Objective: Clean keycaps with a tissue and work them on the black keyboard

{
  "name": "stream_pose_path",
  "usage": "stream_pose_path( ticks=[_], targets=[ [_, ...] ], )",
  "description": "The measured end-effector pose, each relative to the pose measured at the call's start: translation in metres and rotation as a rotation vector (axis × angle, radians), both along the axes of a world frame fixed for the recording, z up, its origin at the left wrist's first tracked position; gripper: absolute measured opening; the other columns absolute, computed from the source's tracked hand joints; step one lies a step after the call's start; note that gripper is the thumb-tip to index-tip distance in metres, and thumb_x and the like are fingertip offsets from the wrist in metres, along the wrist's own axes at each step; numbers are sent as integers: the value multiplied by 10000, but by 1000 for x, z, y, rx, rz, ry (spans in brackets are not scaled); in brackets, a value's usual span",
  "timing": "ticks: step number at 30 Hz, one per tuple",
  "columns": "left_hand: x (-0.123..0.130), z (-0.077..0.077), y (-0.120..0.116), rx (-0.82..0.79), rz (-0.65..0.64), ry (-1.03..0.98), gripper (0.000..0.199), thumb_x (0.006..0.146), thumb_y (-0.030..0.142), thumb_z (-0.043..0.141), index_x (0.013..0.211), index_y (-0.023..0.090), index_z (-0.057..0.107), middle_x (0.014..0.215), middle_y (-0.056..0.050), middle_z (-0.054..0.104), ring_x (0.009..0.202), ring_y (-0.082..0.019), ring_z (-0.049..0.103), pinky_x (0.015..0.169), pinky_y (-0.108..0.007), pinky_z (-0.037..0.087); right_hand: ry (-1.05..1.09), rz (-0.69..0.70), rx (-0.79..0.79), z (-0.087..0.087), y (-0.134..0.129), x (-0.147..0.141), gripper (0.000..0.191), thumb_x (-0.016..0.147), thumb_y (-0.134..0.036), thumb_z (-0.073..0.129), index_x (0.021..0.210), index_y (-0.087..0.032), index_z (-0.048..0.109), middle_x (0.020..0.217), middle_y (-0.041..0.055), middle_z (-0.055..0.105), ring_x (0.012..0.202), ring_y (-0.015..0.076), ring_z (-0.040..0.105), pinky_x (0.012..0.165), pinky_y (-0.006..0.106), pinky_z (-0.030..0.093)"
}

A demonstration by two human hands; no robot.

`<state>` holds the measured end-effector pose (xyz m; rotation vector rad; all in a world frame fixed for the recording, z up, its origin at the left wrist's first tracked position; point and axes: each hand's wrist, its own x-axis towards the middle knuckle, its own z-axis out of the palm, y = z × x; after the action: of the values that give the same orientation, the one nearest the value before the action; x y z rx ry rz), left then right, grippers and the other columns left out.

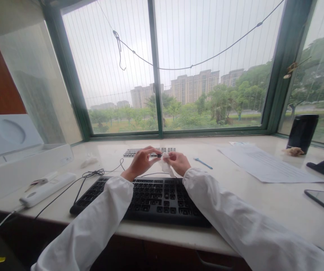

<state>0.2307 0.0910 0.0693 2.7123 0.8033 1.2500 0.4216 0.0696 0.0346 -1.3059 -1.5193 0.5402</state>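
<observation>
Pale counter (249,210), one keyboard (150,191), left fingers (151,150) tight on one keycap (159,155), right fingers (173,154) on one tissue (166,166)

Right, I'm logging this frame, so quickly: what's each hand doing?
Left hand: closed, pinching a small black key.
Right hand: closed, fingers gripping a crumpled white tissue.

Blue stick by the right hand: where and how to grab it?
I'd pinch the blue stick at mid-length, coming from above, fingertips across its narrow width. It's thin and lies flat on the desk, with bare surface along both long sides. The right hand is nearest, but it's holding a white tissue.
</observation>
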Motion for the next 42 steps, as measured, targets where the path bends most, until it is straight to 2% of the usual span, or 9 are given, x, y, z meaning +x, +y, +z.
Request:
stream_pose_path(
  ticks=[3,9,14,18,22,26,29,34,42],
  targets=[
    [0,-1,0,-24,-15,1,208,855,290,654,1048,230,704,1008,-33,658,522,-59,415,519,-204,393,-34,-5,4,-1,1,1,193,799,-387,652,843,-206,703,795,11,733,726,146,672,655,227,488],
    [1,-1,2,-50,-7,-90,216,863,327,635,1020,196,705,1041,-61,652,513,-55,415,508,-214,413,-154,-204,32,-3,7,10,128,773,-330,692,849,-228,702,751,14,717,667,144,649,608,240,477],
    [1,-2,3,-40,8,-85,228,852,324,647,1040,203,688,1035,-48,670,496,-52,424,488,-209,414,-130,-24,-39,3,2,10,329,748,-256,724,1069,-199,682,990,55,728,763,150,670,731,273,525],
    [0,-2,3,-63,27,-89,322,835,342,665,1128,213,634,987,-30,683,463,-46,409,455,-192,388,-80,-84,129,12,-4,10,295,820,-313,652,1085,-185,676,935,60,723,724,136,634,730,282,516],
    [0,-2,2,-118,10,-107,408,831,342,674,1208,227,568,987,-22,695,440,-37,405,445,-179,377,-90,109,315,12,-6,8,237,834,-309,638,1046,-225,700,869,17,709,661,107,583,669,249,492],
    [1,-3,3,-165,-11,-123,447,840,354,662,1249,224,537,1015,-45,702,444,-40,428,457,-183,399,-185,194,336,8,-7,6,224,850,-286,626,1051,-260,721,867,5,711,679,112,586,698,257,492],
    [1,-5,6,-217,-50,-97,462,855,341,642,1283,223,516,1041,-63,704,525,-74,537,536,-217,476,-233,177,351,8,-8,6,243,869,-280,614,1089,-268,717,887,14,723,706,128,607,744,285,497],
    [2,-7,10,-316,-138,-56,468,876,278,612,1325,227,491,1057,-74,703,859,-172,667,778,-322,545,-267,137,357,8,-7,11,187,867,-366,627,955,-262,755,862,24,730,713,147,613,742,294,493],
    [2,-10,12,-389,-188,-30,489,879,281,614,1341,223,467,1075,-88,703,869,-181,683,740,-312,558,-395,7,322,9,-11,11,176,818,-375,693,971,-304,740,846,-15,723,676,125,604,671,258,455]
  ],
)
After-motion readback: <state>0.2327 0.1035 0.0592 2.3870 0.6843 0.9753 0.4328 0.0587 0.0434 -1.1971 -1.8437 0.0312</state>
